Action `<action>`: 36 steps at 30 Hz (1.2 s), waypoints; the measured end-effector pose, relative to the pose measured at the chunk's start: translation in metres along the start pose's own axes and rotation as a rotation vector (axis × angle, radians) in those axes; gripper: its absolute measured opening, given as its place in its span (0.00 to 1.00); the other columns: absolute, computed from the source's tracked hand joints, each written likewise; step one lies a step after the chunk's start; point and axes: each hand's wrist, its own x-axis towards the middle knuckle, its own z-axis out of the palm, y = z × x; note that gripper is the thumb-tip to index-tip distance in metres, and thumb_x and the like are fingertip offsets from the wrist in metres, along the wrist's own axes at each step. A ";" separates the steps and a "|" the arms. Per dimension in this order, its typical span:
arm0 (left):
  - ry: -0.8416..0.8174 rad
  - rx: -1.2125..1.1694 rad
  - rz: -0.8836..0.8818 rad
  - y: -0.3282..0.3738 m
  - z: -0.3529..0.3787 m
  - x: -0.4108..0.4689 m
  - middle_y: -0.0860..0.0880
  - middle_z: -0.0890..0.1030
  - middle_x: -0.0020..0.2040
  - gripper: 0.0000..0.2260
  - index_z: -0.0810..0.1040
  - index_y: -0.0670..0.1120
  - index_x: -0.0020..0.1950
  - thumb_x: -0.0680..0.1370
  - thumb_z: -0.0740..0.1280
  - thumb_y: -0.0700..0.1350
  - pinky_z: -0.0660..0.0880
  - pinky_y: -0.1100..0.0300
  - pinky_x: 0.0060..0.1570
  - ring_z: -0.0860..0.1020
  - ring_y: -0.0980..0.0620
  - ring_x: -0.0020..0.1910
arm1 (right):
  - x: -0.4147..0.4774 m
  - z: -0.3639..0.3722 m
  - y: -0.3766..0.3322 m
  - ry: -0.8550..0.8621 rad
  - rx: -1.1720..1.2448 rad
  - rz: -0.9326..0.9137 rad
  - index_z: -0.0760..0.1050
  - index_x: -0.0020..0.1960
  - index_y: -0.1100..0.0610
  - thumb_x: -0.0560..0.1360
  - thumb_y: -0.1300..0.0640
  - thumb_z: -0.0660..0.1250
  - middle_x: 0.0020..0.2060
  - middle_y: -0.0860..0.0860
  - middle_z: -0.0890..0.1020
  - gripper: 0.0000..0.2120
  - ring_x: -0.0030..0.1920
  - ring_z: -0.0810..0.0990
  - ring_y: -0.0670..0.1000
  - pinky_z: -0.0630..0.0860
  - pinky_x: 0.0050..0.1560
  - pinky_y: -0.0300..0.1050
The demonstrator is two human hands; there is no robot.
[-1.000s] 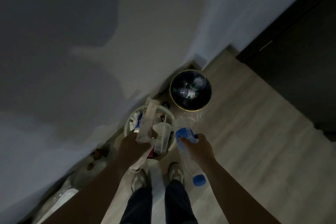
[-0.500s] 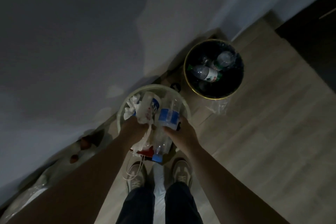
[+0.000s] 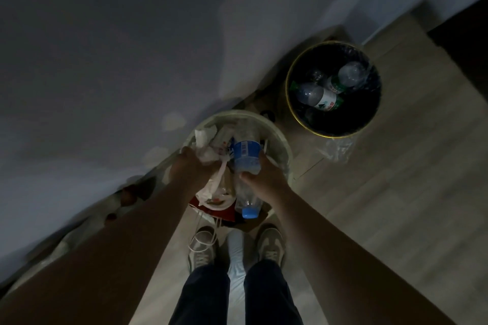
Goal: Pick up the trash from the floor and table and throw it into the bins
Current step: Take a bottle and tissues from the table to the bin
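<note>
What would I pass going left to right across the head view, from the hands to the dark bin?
Left hand gripping crumpled white paper → blue-labelled bottle → right hand gripping that bottle → black bin with bottles inside. The pale bin beneath the hands overlaps them, so it is left out.

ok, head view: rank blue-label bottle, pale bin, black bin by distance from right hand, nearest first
1. blue-label bottle: in the grip of the right hand.
2. pale bin: just beyond the hand.
3. black bin: farther right, by the wall.
</note>
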 end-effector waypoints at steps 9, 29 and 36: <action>-0.080 0.111 0.119 0.009 -0.014 -0.019 0.43 0.77 0.61 0.49 0.63 0.45 0.72 0.59 0.71 0.70 0.78 0.48 0.53 0.77 0.43 0.57 | -0.032 -0.027 0.000 0.101 0.141 0.012 0.63 0.72 0.53 0.75 0.49 0.66 0.53 0.50 0.76 0.27 0.46 0.77 0.47 0.71 0.36 0.37; -0.011 0.454 0.413 0.083 -0.032 -0.069 0.44 0.73 0.62 0.23 0.71 0.45 0.65 0.75 0.66 0.56 0.70 0.54 0.58 0.72 0.45 0.62 | -0.039 -0.166 -0.017 0.523 0.513 0.205 0.71 0.64 0.62 0.75 0.44 0.64 0.56 0.61 0.77 0.26 0.52 0.80 0.60 0.82 0.43 0.58; -0.044 0.466 0.472 0.095 -0.082 -0.122 0.46 0.73 0.64 0.20 0.70 0.45 0.66 0.77 0.64 0.53 0.67 0.59 0.57 0.72 0.48 0.63 | -0.107 -0.154 -0.037 0.505 0.300 0.108 0.75 0.61 0.61 0.73 0.49 0.67 0.52 0.55 0.80 0.21 0.53 0.79 0.56 0.79 0.53 0.55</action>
